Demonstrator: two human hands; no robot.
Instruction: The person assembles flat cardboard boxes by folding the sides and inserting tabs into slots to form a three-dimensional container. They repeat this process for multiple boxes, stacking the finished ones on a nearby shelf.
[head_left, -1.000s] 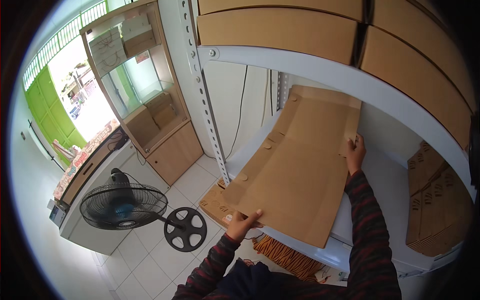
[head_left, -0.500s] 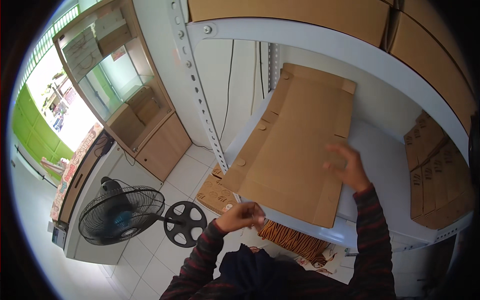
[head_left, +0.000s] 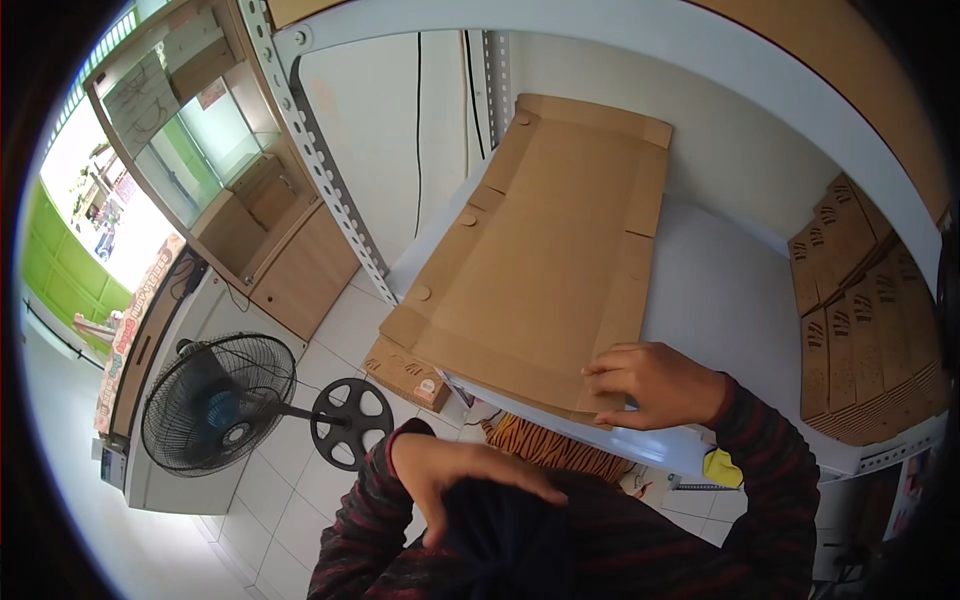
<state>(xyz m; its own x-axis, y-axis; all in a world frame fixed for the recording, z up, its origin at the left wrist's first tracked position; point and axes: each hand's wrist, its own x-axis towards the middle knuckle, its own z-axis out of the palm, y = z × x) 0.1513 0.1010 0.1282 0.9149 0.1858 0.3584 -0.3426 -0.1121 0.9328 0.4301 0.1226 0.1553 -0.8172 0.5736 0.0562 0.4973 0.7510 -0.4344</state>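
Observation:
A large flat brown cardboard box blank (head_left: 545, 240) lies on the white shelf (head_left: 715, 290), its creases, slots and side flaps showing. My right hand (head_left: 660, 385) is at its near right corner, with the fingers bent over the board and the thumb by the front edge. Close to my body, my left hand (head_left: 465, 475) is held apart from the cardboard. Its thumb and fingers are spread, and nothing shows in it. Dark cloth lies just beneath that hand.
Stacked folded cartons (head_left: 865, 330) fill the shelf's right end. A perforated metal post (head_left: 325, 150) stands at the left. Beyond it are a black fan (head_left: 220, 405) and a glass cabinet (head_left: 220, 160). A printed carton (head_left: 405, 375) and tiger-striped fabric (head_left: 555, 447) lie below the shelf.
My right hand has come down from above the board to its near right corner. My left hand has drawn back toward my body and opened wider. The view has shifted closer to the shelf.

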